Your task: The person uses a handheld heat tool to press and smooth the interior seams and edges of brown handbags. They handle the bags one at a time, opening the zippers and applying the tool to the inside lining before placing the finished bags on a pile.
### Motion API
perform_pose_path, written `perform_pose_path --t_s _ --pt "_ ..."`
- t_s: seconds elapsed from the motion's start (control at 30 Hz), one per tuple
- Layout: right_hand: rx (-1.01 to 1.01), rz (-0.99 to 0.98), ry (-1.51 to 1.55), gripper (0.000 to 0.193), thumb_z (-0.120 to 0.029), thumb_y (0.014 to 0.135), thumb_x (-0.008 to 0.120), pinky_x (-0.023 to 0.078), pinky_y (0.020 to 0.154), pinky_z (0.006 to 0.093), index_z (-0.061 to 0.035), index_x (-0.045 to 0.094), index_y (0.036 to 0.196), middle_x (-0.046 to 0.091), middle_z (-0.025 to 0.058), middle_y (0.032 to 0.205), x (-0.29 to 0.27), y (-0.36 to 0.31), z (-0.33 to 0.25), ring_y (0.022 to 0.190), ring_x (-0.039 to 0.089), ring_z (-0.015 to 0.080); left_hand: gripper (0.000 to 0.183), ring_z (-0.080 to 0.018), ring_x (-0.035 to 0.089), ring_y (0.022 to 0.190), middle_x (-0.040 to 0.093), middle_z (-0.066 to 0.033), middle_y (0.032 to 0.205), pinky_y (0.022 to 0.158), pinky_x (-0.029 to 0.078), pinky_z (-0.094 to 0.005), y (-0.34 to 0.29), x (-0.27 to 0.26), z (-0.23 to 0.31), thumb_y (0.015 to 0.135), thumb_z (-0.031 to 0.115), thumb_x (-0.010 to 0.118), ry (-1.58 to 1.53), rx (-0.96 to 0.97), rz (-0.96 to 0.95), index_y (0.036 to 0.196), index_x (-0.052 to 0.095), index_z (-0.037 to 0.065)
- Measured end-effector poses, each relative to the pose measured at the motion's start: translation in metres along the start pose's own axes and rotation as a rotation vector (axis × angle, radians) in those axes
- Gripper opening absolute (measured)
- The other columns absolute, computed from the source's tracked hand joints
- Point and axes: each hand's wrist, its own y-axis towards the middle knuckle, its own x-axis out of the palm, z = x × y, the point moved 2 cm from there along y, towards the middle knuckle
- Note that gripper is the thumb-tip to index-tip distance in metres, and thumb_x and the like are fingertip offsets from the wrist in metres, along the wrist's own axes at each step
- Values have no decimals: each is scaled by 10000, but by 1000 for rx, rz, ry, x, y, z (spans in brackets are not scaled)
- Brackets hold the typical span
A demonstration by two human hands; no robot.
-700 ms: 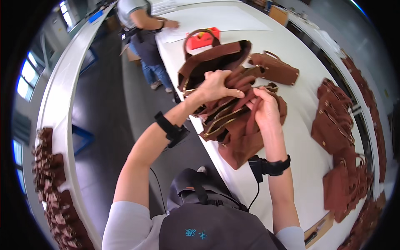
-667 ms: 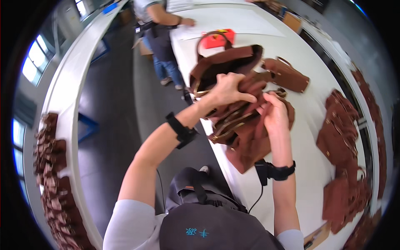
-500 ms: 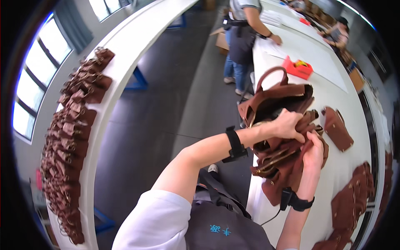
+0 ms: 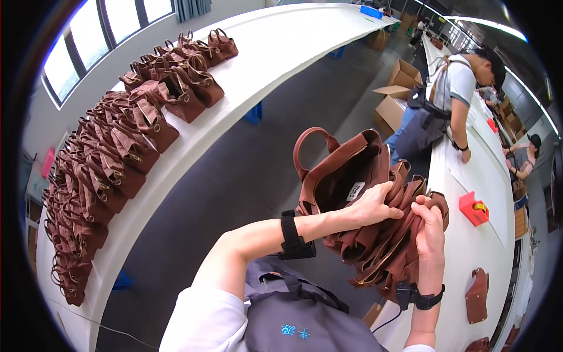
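Both my hands grip a bunch of brown handbags in front of me. The far one is an open handbag with an arched handle, its mouth showing a white label inside. Several more brown bags with brass-coloured zips hang folded together, nearer to me. My left hand is closed on the gathered brown material at the middle of the bunch. My right hand is pinched round its right side, thumb and fingers on the bag edges. The hands hide how many bags are held.
A long white table on the left carries rows of brown handbags. On the right-hand white table lie a brown bag piece and a red tape dispenser. A co-worker leans there, near cardboard boxes.
My view has swung left toward the bag rows. The held bunch has moved off the right table, out over its edge and the aisle. Both hands keep their hold.
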Motion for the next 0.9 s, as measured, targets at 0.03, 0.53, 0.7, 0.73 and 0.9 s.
perform_pose_path --t_s 0.03,0.53,0.7,0.73,0.9 --pt "17 -57 7 189 -2 768 642 399 827 233 -50 566 934 546 3 918 29 24 -2 882 509 97 374 -192 516 779 550 -134 823 708 423 -344 9 -31 -4 726 203 720 10 -3 32 921 514 -40" --pt "-166 -445 -194 236 -117 777 638 393 843 264 -17 546 970 527 41 935 343 335 -35 896 497 119 286 -128 573 839 607 -92 895 760 477 -266 179 -376 -53 757 44 666 -5 -13 436 1001 544 -41" --pt "26 -585 -115 225 -132 798 615 454 705 261 -32 582 996 565 11 848 386 462 -35 771 552 99 290 -131 577 855 607 -75 914 773 473 -263 261 -453 -80 793 100 655 -273 -155 324 1045 573 -17" --pt "103 -615 -109 208 -133 802 616 466 668 265 -47 583 987 570 4 821 395 494 -34 732 561 98 279 -132 575 857 607 -75 913 769 473 -262 281 -471 -86 796 107 654 -273 -222 337 1035 577 -14" --pt "39 -646 -121 150 -127 806 629 464 616 255 -89 566 937 568 -10 800 460 621 -53 693 563 92 188 -134 587 714 619 -86 832 661 472 -245 386 -572 -100 805 74 629 -59 -249 345 938 593 -54"
